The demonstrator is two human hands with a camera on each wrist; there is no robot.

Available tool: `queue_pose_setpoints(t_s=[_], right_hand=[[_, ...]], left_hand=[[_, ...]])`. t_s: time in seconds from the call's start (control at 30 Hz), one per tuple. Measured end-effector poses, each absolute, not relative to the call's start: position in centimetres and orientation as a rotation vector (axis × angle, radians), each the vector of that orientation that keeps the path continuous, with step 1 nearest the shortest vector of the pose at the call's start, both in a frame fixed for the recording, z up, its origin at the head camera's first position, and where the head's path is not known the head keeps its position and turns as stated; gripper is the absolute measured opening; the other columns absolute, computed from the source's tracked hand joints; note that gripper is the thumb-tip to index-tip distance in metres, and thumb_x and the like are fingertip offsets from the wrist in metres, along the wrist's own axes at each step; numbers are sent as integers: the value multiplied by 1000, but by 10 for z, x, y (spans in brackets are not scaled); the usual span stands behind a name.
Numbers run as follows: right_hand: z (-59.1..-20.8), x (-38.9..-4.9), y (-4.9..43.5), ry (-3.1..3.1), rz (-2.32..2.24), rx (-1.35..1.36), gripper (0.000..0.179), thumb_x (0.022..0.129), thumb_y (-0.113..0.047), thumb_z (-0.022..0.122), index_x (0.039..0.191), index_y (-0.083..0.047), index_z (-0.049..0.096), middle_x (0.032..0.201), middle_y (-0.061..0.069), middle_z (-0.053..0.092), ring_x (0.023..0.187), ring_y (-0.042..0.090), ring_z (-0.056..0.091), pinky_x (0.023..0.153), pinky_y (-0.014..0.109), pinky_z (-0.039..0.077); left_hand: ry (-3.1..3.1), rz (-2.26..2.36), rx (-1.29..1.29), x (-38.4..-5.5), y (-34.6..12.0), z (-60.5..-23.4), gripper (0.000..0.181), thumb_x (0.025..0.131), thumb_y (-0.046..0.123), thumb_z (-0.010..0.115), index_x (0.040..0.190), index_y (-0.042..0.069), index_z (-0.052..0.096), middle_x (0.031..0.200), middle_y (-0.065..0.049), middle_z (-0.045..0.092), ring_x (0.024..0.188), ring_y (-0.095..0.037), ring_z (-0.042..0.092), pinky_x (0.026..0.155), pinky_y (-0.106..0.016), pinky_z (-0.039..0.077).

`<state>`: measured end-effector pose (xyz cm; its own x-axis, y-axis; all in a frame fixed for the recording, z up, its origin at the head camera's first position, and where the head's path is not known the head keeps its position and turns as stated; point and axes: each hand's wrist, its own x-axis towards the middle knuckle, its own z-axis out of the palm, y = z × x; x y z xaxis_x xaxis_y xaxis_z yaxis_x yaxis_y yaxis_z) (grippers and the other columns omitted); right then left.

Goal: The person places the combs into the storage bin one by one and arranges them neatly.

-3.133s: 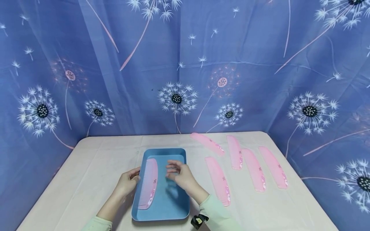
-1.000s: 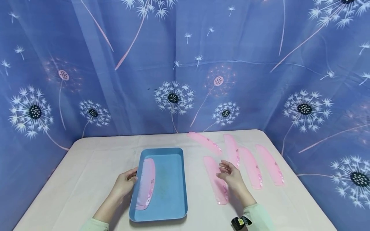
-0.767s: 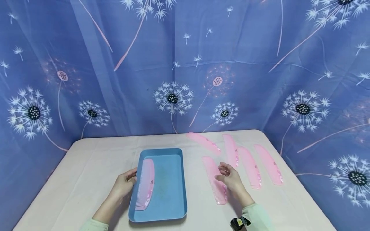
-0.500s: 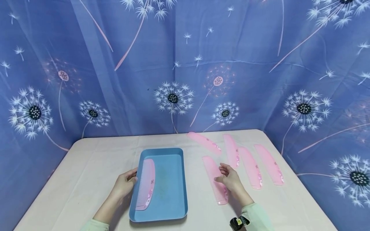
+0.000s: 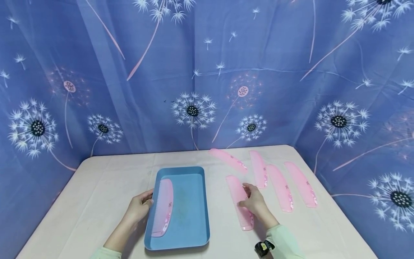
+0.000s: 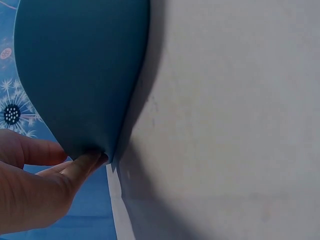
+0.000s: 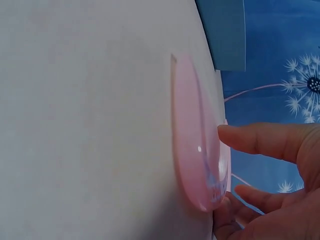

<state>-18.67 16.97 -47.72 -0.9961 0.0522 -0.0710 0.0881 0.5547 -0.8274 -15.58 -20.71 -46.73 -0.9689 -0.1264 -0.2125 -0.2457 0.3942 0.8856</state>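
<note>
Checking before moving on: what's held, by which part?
The left hand holds the blue tray by its left wall. The right hand spans a pink comb; whether it grips cannot be told.

The right fingers (image 5: 250, 186) partly hide a pink comb (image 5: 237, 194); the head view crops both sleeves (image 5: 282, 241).

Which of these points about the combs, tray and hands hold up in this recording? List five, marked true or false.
1. One pink comb lies inside the blue tray. True.
2. The left hand touches the comb in the tray. False: it is at the tray's left side.
3. Five combs lie outside the tray. True.
4. The right hand is over the tray. False: it is at the nearest comb to the tray's right.
5. The backdrop is plain white. False: it is blue with a dandelion print.
</note>
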Motion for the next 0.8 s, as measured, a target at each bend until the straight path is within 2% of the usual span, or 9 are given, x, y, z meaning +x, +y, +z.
queue_pose_setpoints(t_s=[0.1,0.33,0.5,0.7,0.8], right_hand=[[-476,-187,168,2757,-1417,126,79,60,10,77,133,7,48,115,23,53,104,36,54,91,51,48],[-476,-189,165,2737,-1414,136,82,58,11,77,134,8,46,111,20,52,100,34,53,89,48,50],[-477,-192,166,2753,-1382,162,83,57,10,77,134,6,47,102,17,52,93,30,52,83,45,51],[-476,-193,166,2742,-1367,179,83,58,8,77,135,3,48,104,21,58,93,32,56,82,46,53],[-474,-193,165,2728,-1378,176,82,59,8,76,135,2,47,101,21,58,87,30,56,73,41,55]], left_hand=[[2532,1643,-332,-154,-208,-467,46,94,-2,41,140,-9,40,135,-30,47,129,-45,41,105,-53,38],[2530,1622,-344,-154,-208,-467,46,95,-2,41,140,-9,40,136,-31,46,129,-46,41,105,-53,39],[2524,1621,-350,-154,-207,-466,45,95,-2,41,140,-8,41,134,-30,48,127,-44,43,104,-53,40],[2536,1611,-340,-156,-207,-466,45,95,-1,42,139,-9,41,134,-30,48,127,-45,43,104,-53,40],[2539,1612,-338,-156,-207,-466,45,95,-1,42,139,-8,41,134,-30,48,127,-45,44,104,-53,40]])
